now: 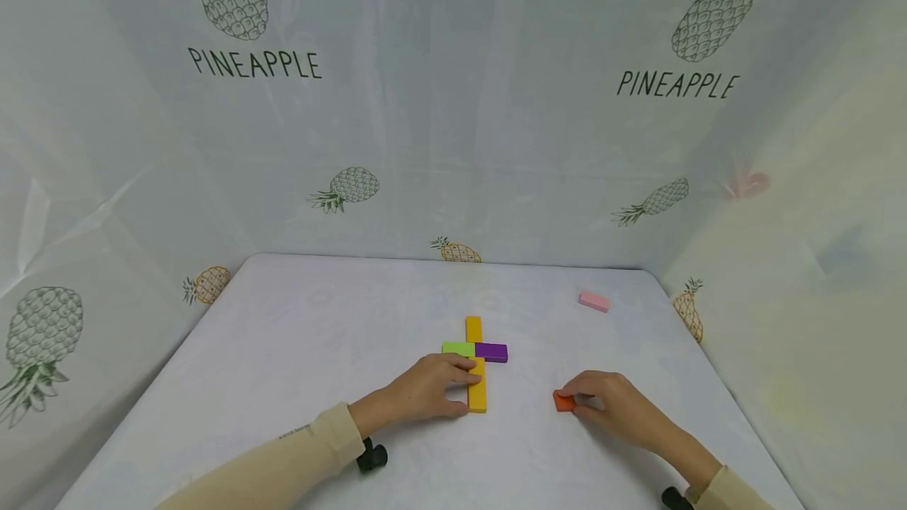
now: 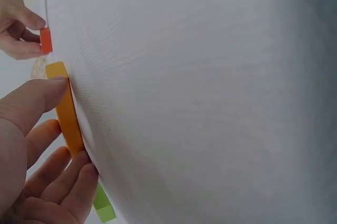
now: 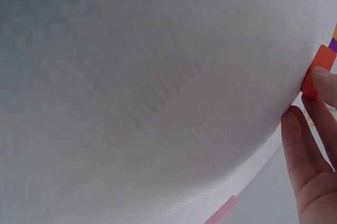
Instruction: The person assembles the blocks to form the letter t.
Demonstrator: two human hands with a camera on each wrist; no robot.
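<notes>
My left hand (image 1: 425, 389) holds a long yellow block (image 1: 478, 397), its thumb near the block's close end and its fingers toward the far end. Just beyond lie a lime green block (image 1: 457, 348) and a purple block (image 1: 494, 352), end to end. Past those two, another yellow block (image 1: 474, 328) points away from me, so the group forms a cross. To the right, my right hand (image 1: 618, 406) pinches a small orange-red block (image 1: 564, 401) between thumb and fingers, at the tabletop. In the right wrist view the orange-red block (image 3: 318, 71) is partly covered by the thumb.
A pink block (image 1: 594, 301) lies at the back right of the white table (image 1: 340, 321). Behind and beside the table hangs a pale curtain (image 1: 453, 116) printed with pineapples. Small black devices (image 1: 372, 456) sit at both wrists.
</notes>
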